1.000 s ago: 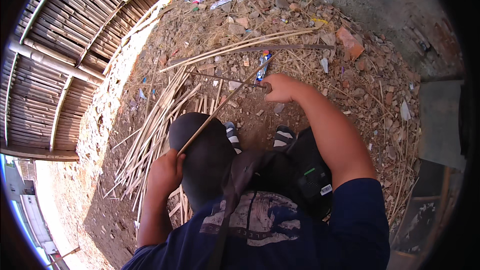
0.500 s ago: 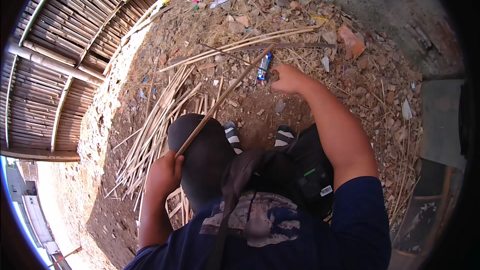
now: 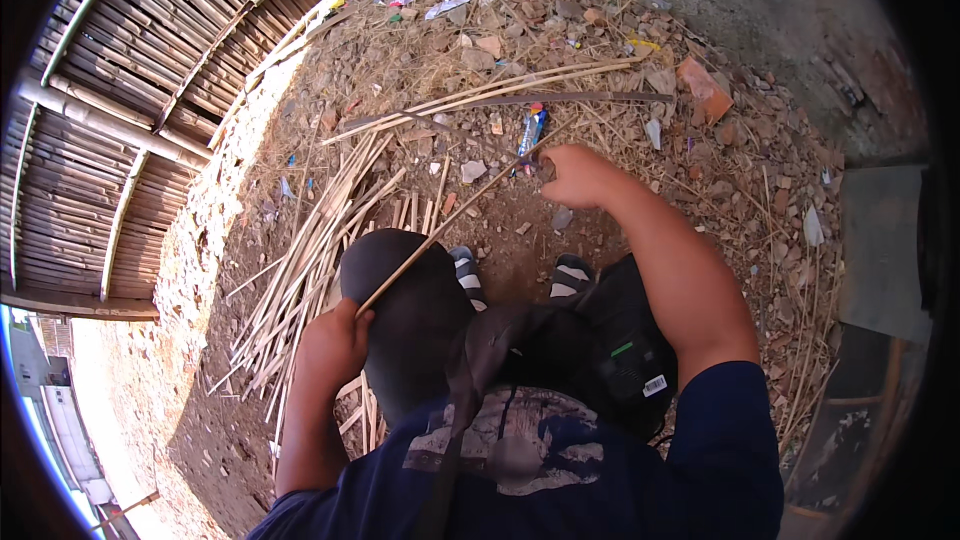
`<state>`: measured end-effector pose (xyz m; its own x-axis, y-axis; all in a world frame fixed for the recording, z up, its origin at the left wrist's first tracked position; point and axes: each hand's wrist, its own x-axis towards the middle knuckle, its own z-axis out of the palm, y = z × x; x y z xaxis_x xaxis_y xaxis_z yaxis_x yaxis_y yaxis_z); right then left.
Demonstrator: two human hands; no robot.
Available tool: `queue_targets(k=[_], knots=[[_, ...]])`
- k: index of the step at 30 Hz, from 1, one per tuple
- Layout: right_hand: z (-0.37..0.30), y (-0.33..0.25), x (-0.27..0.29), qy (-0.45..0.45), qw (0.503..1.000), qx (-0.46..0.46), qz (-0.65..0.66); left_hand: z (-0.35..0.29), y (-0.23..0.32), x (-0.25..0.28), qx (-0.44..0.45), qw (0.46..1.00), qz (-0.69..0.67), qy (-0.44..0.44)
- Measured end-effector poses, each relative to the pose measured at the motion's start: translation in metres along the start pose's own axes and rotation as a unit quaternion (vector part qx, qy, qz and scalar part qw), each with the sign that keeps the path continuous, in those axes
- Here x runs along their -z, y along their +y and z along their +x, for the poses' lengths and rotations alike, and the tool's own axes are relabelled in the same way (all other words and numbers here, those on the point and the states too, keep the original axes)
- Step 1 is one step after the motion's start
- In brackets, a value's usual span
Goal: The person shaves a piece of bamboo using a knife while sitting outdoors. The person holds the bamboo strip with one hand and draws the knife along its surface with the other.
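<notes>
My left hand is closed around the near end of a bamboo strip, which slants up to the right across my dark-clothed left knee. My right hand is closed beside the strip's far part. From that fist a long, thin, dark blade-like tool reaches to the left and crosses the strip; its grip is mostly hidden by the fingers. Whether the blade touches the strip I cannot tell. Just beyond my right hand a blue packet lies on the ground.
Cut bamboo strips lie heaped left of my knee, and several longer ones lie ahead. A broken brick sits at the right among rubble. A bamboo-slat structure stands left, a grey panel right. A black bag rests against me.
The strip has turned in my left hand, now showing a narrower, lighter side. My right hand and the dark tool have shifted slightly nearer to me.
</notes>
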<state>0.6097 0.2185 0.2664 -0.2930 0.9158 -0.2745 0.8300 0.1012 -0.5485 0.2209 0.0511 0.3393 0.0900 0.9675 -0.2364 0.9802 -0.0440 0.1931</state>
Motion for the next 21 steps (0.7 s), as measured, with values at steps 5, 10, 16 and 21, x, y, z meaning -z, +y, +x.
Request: queue_targets(k=[5, 10, 16, 21], knots=[[0.003, -0.011, -0.002, -0.034, 0.997, 0.074, -0.006, 0.002, -0.008, 0.0, -0.012, 0.999, -0.037, -0.011], [0.008, -0.018, 0.003, -0.029, 0.998, -0.012, 0.056, 0.006, -0.01, 0.006, -0.007, 0.997, -0.068, -0.036], [0.008, -0.027, -0.015, -0.077, 0.991, 0.109, -0.016, 0.006, -0.01, 0.004, -0.009, 0.997, -0.07, -0.021], [0.017, 0.012, 0.002, -0.003, 0.998, -0.006, 0.061, 0.004, -0.007, -0.001, 0.003, 0.998, -0.063, 0.0]])
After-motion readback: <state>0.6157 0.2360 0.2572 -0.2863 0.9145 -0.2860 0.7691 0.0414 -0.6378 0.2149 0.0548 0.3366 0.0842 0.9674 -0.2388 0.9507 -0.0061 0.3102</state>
